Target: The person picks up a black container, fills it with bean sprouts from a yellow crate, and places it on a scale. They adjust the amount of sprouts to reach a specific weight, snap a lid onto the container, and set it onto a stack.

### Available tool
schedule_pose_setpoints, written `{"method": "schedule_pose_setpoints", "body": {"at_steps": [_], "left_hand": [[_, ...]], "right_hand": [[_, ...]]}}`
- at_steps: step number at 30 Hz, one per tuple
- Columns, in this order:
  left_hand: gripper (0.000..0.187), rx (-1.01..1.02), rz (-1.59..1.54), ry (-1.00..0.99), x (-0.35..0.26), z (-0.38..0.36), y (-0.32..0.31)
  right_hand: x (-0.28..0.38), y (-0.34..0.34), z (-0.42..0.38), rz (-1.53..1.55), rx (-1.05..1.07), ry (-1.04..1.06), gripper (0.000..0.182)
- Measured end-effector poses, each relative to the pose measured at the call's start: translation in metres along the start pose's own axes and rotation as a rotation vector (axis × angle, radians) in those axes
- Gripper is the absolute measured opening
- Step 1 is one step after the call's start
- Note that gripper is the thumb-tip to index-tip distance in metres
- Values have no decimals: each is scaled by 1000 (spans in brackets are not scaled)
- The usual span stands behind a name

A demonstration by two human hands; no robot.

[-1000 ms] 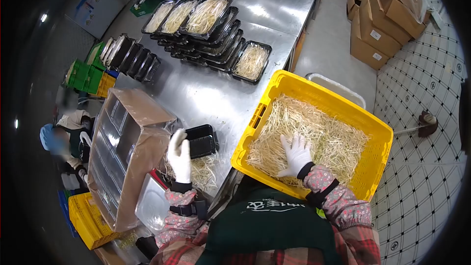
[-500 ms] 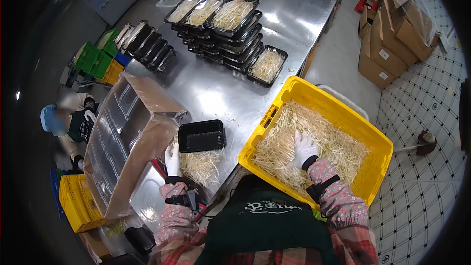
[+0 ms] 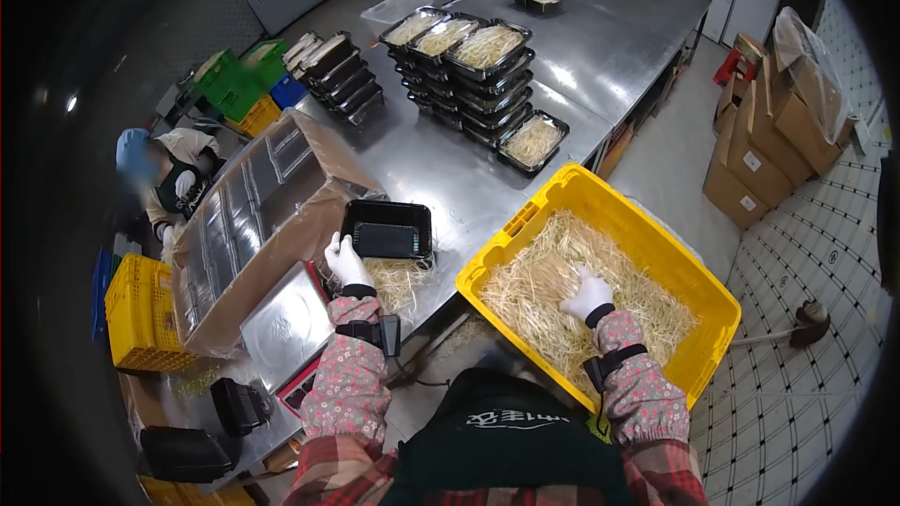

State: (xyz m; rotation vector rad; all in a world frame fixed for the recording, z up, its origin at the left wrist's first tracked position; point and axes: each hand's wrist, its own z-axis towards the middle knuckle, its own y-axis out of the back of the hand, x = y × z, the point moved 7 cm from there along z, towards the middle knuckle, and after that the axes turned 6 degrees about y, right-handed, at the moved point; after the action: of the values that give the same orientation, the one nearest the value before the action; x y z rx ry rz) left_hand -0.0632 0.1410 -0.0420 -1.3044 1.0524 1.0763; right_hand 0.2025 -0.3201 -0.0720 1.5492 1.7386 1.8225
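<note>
My right hand (image 3: 587, 295), in a white glove, is pushed into the pale bean sprouts (image 3: 553, 272) that fill a yellow crate (image 3: 600, 192), its fingers curled into the pile. My left hand (image 3: 345, 260), also gloved, rests at the near left corner of an empty black tray (image 3: 387, 229) on the steel table (image 3: 441, 178). A loose heap of sprouts (image 3: 398, 281) lies just in front of that tray.
Stacks of black trays filled with sprouts (image 3: 473, 61) stand further back. A carton of empty trays (image 3: 253, 215) lies on its side at the left, with a scale (image 3: 286, 323) in front of it. Another person (image 3: 173, 178) works at far left. Cardboard boxes (image 3: 769, 141) stand on the right.
My left hand moved up from the scale to the empty tray's corner. My right hand's fingers closed into the sprouts. The view shifted, so the table looks further away.
</note>
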Motion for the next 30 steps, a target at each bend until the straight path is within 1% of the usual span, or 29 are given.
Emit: {"method": "schedule_pose_setpoints", "body": {"at_steps": [1,2,3,5,6,7,9,10,11,13,14,15,17,18,19,21,22,23,25,26,27,29,30], "left_hand": [[18,-10,-38,27,-5,-7,-4],[12,-18,-16,37,-10,-14,-6],[21,-44,50,30,-21,-26,-11],[33,6,18,-89,-40,-52,-28],[37,73,70,-244,-61,-74,-45],[41,138,122,-399,-87,-102,-62],[52,228,424,-766,-138,-166,-96],[55,293,480,-864,-156,-195,-108],[58,358,539,-960,-166,-221,-118],[61,504,673,-1075,-160,-261,-133],[61,568,752,-1111,-158,-274,-134],[60,632,835,-1141,-154,-284,-132],[58,759,891,-946,-132,-275,-117],[56,780,823,-802,-114,-259,-105],[51,714,745,-731,-115,-243,-84],[47,657,557,-565,-115,-205,-39],[45,607,461,-462,-110,-183,-15],[45,579,328,-352,-104,-162,11],[45,509,160,-150,-110,-129,60],[46,473,128,-145,-112,-112,84],[47,439,68,-69,-112,-98,107],[50,386,97,-35,-109,-68,155],[55,402,228,-73,-104,-51,177]], "right_hand": [[2,4,0,-26,18,3,95],[2,8,-1,-45,31,-33,97],[6,15,-1,-57,33,-28,98],[18,31,-2,-79,37,-18,98],[32,43,-4,-87,-35,71,92],[45,52,-4,-128,-39,121,92],[75,67,-5,-213,-48,219,93],[93,72,-5,-281,-9,231,85],[110,74,-7,-317,-15,262,81],[140,74,-7,-389,-30,322,71],[151,68,-5,-395,-122,413,61],[167,66,-5,-374,-135,439,59],[207,55,-7,-324,-153,496,53],[222,44,-3,-303,-185,554,51],[252,43,-12,-303,-173,600,54],[304,24,-24,-276,-156,718,62],[333,12,-29,-251,-148,814,73],[357,-5,-28,-230,-120,862,77],[409,-39,-33,-213,-156,1027,76],[433,-61,-33,-221,-117,1088,74],[460,-80,-37,-225,-88,1152,74],[502,-123,-40,-248,-41,1254,74],[521,-142,-44,-246,18,1303,74]]}}
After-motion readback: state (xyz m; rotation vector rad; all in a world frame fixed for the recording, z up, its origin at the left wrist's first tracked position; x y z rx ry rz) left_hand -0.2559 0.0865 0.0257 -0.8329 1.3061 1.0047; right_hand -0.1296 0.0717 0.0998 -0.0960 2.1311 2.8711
